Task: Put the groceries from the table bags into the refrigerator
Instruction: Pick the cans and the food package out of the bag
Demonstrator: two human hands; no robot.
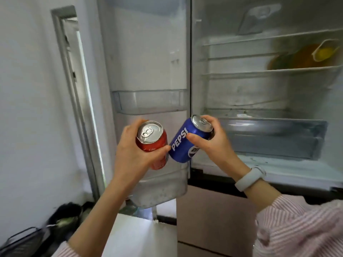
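My left hand [132, 154] grips a red soda can [155, 143], held tilted with its silver top facing me. Beside it my right hand [213, 143] holds a blue Pepsi can [182, 143], tilted to the right; the two cans nearly touch. Both are held in front of the open refrigerator door, just above its lower door bin [167, 190]. The upper door bin [150, 102] is see-through and looks empty. The refrigerator's main compartment [259, 89] stands open to the right.
An orange and yellow package [306, 56] lies on an upper glass shelf at the right. A clear crisper drawer [274, 138] sits below the shelves. Closed beige drawers [213, 219] are underneath. Dark objects [63, 217] lie on the floor at the lower left by the white wall.
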